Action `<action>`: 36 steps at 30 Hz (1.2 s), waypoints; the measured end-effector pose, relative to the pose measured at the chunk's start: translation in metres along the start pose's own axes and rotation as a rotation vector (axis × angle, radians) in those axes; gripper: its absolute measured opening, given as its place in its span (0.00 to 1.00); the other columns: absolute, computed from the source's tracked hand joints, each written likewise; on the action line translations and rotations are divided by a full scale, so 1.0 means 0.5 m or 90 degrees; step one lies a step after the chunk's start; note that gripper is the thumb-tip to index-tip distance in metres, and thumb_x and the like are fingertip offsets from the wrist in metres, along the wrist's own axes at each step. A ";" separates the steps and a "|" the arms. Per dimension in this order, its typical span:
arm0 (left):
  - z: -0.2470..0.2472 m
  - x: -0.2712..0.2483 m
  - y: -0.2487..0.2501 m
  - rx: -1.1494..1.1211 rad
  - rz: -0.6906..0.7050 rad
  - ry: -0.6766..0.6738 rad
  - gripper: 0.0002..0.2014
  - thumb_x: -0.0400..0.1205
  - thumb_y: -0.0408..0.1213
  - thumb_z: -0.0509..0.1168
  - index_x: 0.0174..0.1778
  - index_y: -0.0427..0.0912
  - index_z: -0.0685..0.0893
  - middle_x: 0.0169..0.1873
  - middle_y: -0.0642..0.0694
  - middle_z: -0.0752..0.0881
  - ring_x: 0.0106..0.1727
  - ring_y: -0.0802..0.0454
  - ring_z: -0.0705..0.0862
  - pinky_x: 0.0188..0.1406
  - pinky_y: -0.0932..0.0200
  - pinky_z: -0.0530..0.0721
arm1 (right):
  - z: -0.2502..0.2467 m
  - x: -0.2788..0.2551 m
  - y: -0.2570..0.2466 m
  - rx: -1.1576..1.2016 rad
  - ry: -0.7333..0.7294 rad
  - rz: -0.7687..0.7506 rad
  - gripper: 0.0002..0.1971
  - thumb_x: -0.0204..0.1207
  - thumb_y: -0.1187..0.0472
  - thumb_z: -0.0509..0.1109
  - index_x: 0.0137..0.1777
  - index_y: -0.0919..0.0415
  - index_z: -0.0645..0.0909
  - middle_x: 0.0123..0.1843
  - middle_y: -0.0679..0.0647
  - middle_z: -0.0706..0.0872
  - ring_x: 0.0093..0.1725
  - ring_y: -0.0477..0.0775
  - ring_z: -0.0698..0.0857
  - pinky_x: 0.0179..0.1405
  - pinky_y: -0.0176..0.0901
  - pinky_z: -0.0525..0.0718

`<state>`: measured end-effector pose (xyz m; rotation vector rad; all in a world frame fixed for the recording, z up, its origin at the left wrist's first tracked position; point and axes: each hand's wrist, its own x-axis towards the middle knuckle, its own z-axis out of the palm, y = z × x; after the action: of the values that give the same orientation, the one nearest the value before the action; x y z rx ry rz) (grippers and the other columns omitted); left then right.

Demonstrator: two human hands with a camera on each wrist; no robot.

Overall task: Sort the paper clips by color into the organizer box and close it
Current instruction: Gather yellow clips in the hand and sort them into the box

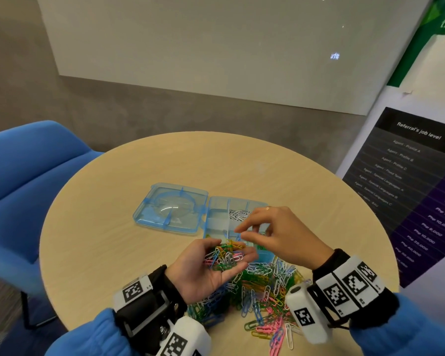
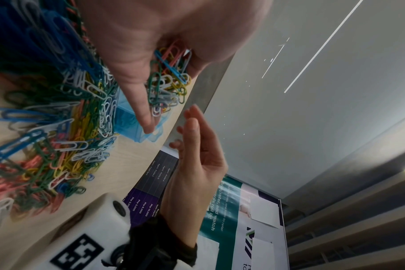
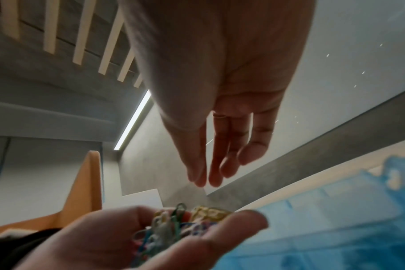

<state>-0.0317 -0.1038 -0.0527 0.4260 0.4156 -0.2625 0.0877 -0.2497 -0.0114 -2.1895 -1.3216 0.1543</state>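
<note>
Your left hand (image 1: 211,265) lies palm up just above the tabletop (image 1: 108,227), its fingers cupped in a loose grip round a mixed bunch of paper clips (image 1: 224,255) in yellow, green, pink, white and blue. Your right hand (image 1: 275,235) hovers just beyond it, over the organizer box (image 1: 217,222), with a narrow grip: thumb and forefinger nearly meet and no clip shows between them. The box stands open, and its lid (image 1: 170,206) lies flat to the left. White clips (image 1: 238,214) fill one far compartment. The big heap of unsorted clips (image 1: 257,296) lies on the tabletop between your wrists, near the box's front edge.
</note>
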 end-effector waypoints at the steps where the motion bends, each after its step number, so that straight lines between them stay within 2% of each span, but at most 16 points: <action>1: 0.001 -0.001 -0.001 -0.008 0.007 -0.001 0.22 0.87 0.36 0.51 0.66 0.20 0.76 0.62 0.23 0.82 0.64 0.29 0.82 0.52 0.34 0.83 | 0.006 0.001 -0.011 0.011 -0.024 -0.019 0.06 0.76 0.55 0.75 0.50 0.52 0.91 0.44 0.41 0.87 0.43 0.44 0.84 0.36 0.25 0.74; 4: 0.005 -0.006 -0.005 -0.012 0.035 0.008 0.17 0.87 0.35 0.54 0.62 0.24 0.78 0.55 0.27 0.86 0.56 0.32 0.86 0.48 0.32 0.84 | 0.024 0.007 -0.027 -0.015 -0.055 -0.045 0.07 0.75 0.53 0.76 0.51 0.50 0.90 0.44 0.44 0.87 0.42 0.45 0.83 0.38 0.30 0.76; 6: 0.007 -0.009 -0.006 0.005 0.044 0.015 0.15 0.87 0.34 0.55 0.59 0.25 0.80 0.48 0.29 0.88 0.49 0.35 0.88 0.47 0.32 0.84 | 0.033 0.013 -0.030 -0.028 -0.057 -0.047 0.06 0.74 0.53 0.76 0.50 0.47 0.90 0.42 0.47 0.87 0.40 0.46 0.83 0.44 0.43 0.82; 7: 0.007 -0.008 -0.007 0.010 0.046 0.020 0.15 0.87 0.33 0.56 0.57 0.24 0.80 0.47 0.30 0.88 0.48 0.35 0.88 0.47 0.32 0.84 | 0.036 0.015 -0.032 -0.032 -0.056 -0.047 0.05 0.74 0.53 0.76 0.49 0.47 0.90 0.42 0.48 0.86 0.39 0.46 0.82 0.45 0.48 0.83; 9: 0.006 -0.007 -0.009 0.012 0.043 0.024 0.14 0.87 0.33 0.56 0.56 0.24 0.80 0.49 0.29 0.87 0.51 0.34 0.87 0.46 0.31 0.84 | 0.040 0.017 -0.035 -0.042 -0.056 -0.048 0.04 0.74 0.53 0.76 0.46 0.48 0.90 0.40 0.49 0.86 0.37 0.47 0.80 0.45 0.52 0.82; 11: 0.004 -0.004 -0.010 0.007 0.041 0.023 0.15 0.87 0.33 0.55 0.57 0.23 0.80 0.52 0.28 0.86 0.56 0.34 0.85 0.46 0.30 0.84 | 0.042 0.017 -0.039 -0.050 -0.064 -0.051 0.03 0.76 0.54 0.75 0.44 0.50 0.90 0.40 0.48 0.86 0.37 0.47 0.78 0.45 0.52 0.81; 15: 0.002 0.001 -0.006 0.003 0.037 0.008 0.18 0.87 0.35 0.53 0.61 0.23 0.79 0.56 0.27 0.85 0.57 0.33 0.85 0.49 0.32 0.83 | 0.035 0.013 -0.036 -0.018 -0.046 -0.047 0.04 0.78 0.56 0.72 0.44 0.53 0.86 0.41 0.45 0.84 0.39 0.47 0.77 0.45 0.46 0.80; 18: 0.006 -0.003 -0.004 0.002 0.029 -0.016 0.21 0.87 0.35 0.52 0.52 0.20 0.84 0.58 0.23 0.84 0.54 0.30 0.88 0.49 0.34 0.84 | 0.025 0.012 -0.029 -0.015 -0.019 -0.045 0.04 0.79 0.57 0.70 0.45 0.55 0.85 0.41 0.44 0.83 0.41 0.47 0.78 0.39 0.32 0.74; 20: 0.006 -0.004 -0.005 0.007 0.018 -0.024 0.25 0.87 0.36 0.51 0.44 0.19 0.87 0.57 0.21 0.84 0.50 0.28 0.89 0.48 0.35 0.84 | 0.020 0.011 -0.028 -0.001 -0.008 -0.039 0.04 0.79 0.58 0.71 0.44 0.55 0.85 0.41 0.45 0.84 0.41 0.47 0.79 0.37 0.28 0.71; 21: 0.005 -0.002 -0.006 0.011 0.011 -0.025 0.26 0.87 0.36 0.51 0.43 0.18 0.87 0.57 0.21 0.84 0.52 0.28 0.88 0.49 0.35 0.83 | 0.018 0.011 -0.028 0.003 -0.002 -0.038 0.04 0.79 0.58 0.71 0.44 0.55 0.85 0.41 0.45 0.84 0.41 0.47 0.79 0.36 0.27 0.71; 24: 0.000 0.004 -0.003 0.005 -0.004 -0.021 0.25 0.89 0.40 0.48 0.59 0.18 0.80 0.61 0.22 0.82 0.63 0.28 0.83 0.53 0.34 0.81 | 0.008 0.009 -0.026 0.000 0.020 -0.042 0.03 0.78 0.59 0.72 0.43 0.55 0.85 0.40 0.43 0.84 0.41 0.48 0.80 0.37 0.26 0.72; 27: -0.005 0.007 0.000 -0.013 -0.001 -0.018 0.25 0.89 0.41 0.47 0.68 0.21 0.76 0.62 0.23 0.82 0.63 0.30 0.83 0.54 0.37 0.81 | -0.009 0.004 -0.013 -0.019 0.061 -0.030 0.03 0.78 0.59 0.73 0.42 0.54 0.85 0.40 0.42 0.85 0.39 0.46 0.81 0.39 0.29 0.75; 32: -0.003 0.007 0.000 0.012 0.010 -0.014 0.24 0.87 0.38 0.48 0.69 0.23 0.76 0.62 0.25 0.83 0.61 0.33 0.84 0.53 0.41 0.83 | -0.041 -0.002 0.043 -0.081 0.159 0.059 0.05 0.77 0.59 0.73 0.40 0.50 0.85 0.39 0.43 0.85 0.36 0.46 0.81 0.39 0.31 0.76; 34: -0.004 0.007 -0.001 0.021 0.011 -0.016 0.24 0.87 0.38 0.49 0.69 0.23 0.76 0.62 0.25 0.83 0.62 0.34 0.84 0.53 0.42 0.83 | -0.040 -0.007 0.058 -0.102 0.114 0.093 0.04 0.78 0.58 0.73 0.43 0.48 0.87 0.41 0.43 0.85 0.37 0.47 0.81 0.41 0.32 0.76; 36: -0.005 0.006 0.000 0.022 0.015 -0.019 0.24 0.88 0.39 0.48 0.70 0.24 0.75 0.62 0.25 0.83 0.63 0.34 0.83 0.54 0.42 0.84 | -0.032 -0.013 0.061 -0.103 0.060 0.103 0.04 0.78 0.56 0.72 0.47 0.46 0.88 0.43 0.44 0.86 0.39 0.47 0.82 0.45 0.37 0.79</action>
<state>-0.0299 -0.1033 -0.0564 0.4597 0.3763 -0.2530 0.1142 -0.2721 -0.0153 -2.4083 -1.1410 0.0060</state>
